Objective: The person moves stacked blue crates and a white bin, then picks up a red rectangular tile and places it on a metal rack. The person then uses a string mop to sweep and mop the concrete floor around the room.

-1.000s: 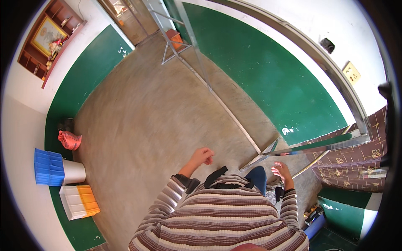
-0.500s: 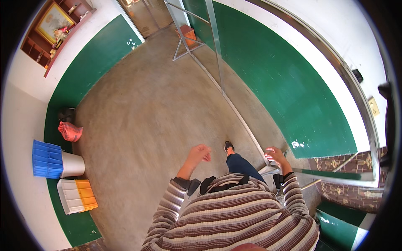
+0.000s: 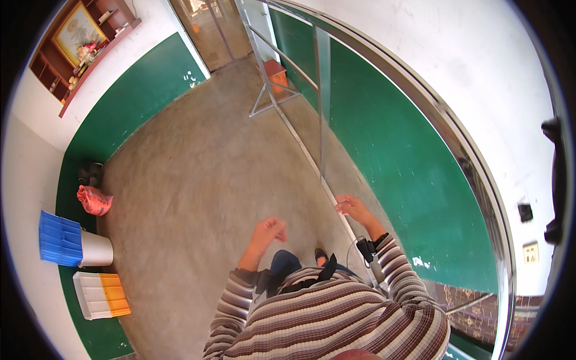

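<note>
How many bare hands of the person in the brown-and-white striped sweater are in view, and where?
2. The left hand is at lower centre, over the smooth brown-grey floor; the right hand is further right, appearing over the grey metal floor rail. Neither is hidden.

Glossy metal is shown by the rack frame (image 3: 324,90), matt concrete by the floor (image 3: 198,180), ribbed knit by the sweater (image 3: 336,318), glossy paint by the green wall (image 3: 399,147).

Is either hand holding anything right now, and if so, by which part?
Nothing is held: the left hand and the right hand both look empty, loosely bent.
</note>
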Demonstrator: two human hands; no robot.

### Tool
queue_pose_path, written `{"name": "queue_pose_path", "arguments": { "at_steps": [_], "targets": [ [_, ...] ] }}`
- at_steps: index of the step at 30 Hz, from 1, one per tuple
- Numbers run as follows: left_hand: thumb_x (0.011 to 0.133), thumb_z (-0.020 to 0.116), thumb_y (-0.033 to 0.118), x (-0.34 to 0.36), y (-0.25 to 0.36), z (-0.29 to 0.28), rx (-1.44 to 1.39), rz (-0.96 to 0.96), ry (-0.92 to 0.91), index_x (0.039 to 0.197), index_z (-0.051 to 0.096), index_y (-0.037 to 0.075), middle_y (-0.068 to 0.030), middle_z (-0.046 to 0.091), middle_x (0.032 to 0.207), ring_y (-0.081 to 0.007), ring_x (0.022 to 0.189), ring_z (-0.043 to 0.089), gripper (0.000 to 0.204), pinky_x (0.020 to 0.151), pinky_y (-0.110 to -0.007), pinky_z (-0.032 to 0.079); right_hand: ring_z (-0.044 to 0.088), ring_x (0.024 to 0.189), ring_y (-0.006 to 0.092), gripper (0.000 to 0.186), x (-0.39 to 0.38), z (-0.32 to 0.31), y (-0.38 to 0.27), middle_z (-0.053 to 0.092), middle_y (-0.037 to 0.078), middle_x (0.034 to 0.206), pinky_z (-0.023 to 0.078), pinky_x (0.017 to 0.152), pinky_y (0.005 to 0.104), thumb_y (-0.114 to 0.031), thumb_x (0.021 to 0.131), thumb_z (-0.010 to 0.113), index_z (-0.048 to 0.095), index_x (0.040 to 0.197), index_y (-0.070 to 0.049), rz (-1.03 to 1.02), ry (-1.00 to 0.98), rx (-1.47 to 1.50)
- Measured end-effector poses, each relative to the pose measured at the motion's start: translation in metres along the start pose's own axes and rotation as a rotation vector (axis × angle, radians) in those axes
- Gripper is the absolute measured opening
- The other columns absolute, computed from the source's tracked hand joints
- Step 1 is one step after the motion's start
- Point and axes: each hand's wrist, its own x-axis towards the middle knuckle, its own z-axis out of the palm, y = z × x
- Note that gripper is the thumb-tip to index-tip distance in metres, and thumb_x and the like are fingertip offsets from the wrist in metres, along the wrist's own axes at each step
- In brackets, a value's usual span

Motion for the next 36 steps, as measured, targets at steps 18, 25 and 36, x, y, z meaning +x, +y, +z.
{"name": "queue_pose_path", "arguments": {
  "at_steps": [18,25,36],
  "targets": [
    [0.093,0.053,0.034,0.285,0.183,-0.075,-0.142,-0.044,-0.349,0.109,0.054,0.004,-0.0094,0.062,0.085,-0.0174,0.064,0.063,0.034,0.059,-0.029,0.053,0.044,0.119,0.0283,0.076,0.201,0.025,-0.158,0.043,0.015,0.132,0.040,0.096,0.0404,-0.018,0.077,0.071,0.029,0.140,-0.008,-0.360,0.860,-0.204],
    [0.093,0.050,0.043,0.409,0.224,-0.038,-0.230,-0.004,-0.346,0.130,0.037,0.002,-0.0152,0.056,0.107,-0.0228,0.086,0.062,0.057,0.067,-0.034,0.054,0.045,0.119,0.0274,0.078,0.226,0.016,-0.196,0.044,0.015,0.131,0.037,0.099,0.0400,-0.020,0.078,0.071,0.026,0.140,-0.003,-0.494,1.027,-0.291],
    [0.083,0.060,0.054,0.524,0.263,-0.011,-0.516,-0.101,-0.165,0.139,0.017,-0.001,-0.0217,0.043,0.123,-0.0321,0.112,0.049,0.089,0.092,-0.048,0.044,0.051,0.072,0.0102,0.062,0.233,0.007,-0.230,0.056,0.006,0.090,0.043,0.064,0.0236,-0.002,0.078,0.066,0.036,0.131,-0.003,-0.578,1.057,-0.051]
  ]
}}
